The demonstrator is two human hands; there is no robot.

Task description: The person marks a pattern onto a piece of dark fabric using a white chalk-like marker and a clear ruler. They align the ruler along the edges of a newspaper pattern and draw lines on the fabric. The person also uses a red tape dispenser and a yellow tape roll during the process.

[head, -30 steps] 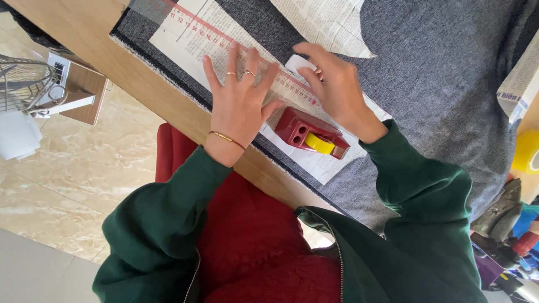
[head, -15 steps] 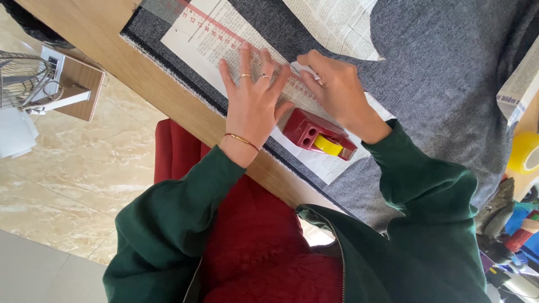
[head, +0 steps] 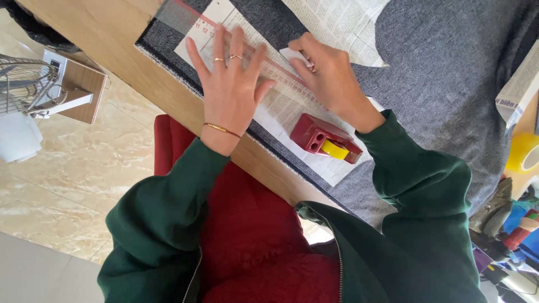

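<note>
Head view looks down on a wooden table [head: 106,39] whose near edge runs diagonally, with a grey felt mat [head: 449,84] almost flush to it, so not much spare room on that side. Left hand [head: 230,92] is spread flat, fingers wide, pressing a clear ruler [head: 264,64] onto a printed paper sheet [head: 281,109]. Right hand [head: 328,78] is pinched closed on a small white piece [head: 295,55] right at the ruler's far edge. Red tape dispenser [head: 325,139] sits on the sheet near the mat's near edge, just beside the right wrist. Yellow tape roll [head: 522,152] lies well apart at the right edge.
</note>
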